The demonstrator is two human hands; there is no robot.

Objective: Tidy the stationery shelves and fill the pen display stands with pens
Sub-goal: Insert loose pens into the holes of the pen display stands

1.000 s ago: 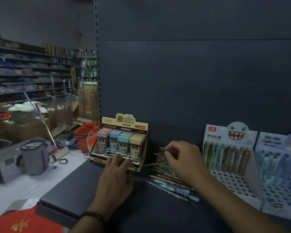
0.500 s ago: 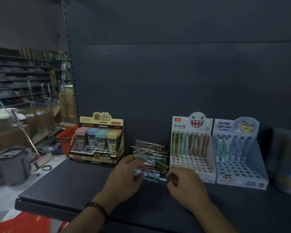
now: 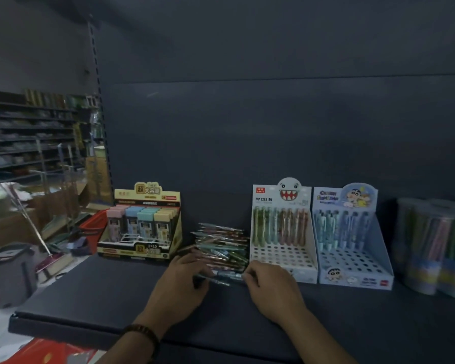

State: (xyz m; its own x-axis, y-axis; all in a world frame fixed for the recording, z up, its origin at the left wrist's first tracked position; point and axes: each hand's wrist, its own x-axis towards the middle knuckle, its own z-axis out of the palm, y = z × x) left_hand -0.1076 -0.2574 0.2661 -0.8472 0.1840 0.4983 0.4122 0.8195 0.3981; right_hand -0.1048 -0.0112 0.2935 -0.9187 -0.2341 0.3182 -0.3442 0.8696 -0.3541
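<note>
Pens were laid crosswise, front ones pinched at each end by left hand and right hand, stand right beside the latter.

We hold pens on the shelf
Our left hand and right hand grip the nearest ones by their ends, just beside the white display stand.

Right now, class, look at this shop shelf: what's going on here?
A person's left hand and right hand grip opposite ends of a few pens at the front of a pile of loose patterned pens on the dark shelf. Beside it, the white perforated display stand and pale blue cartoon stand hold pens only along the back; their front holes are empty.
</note>
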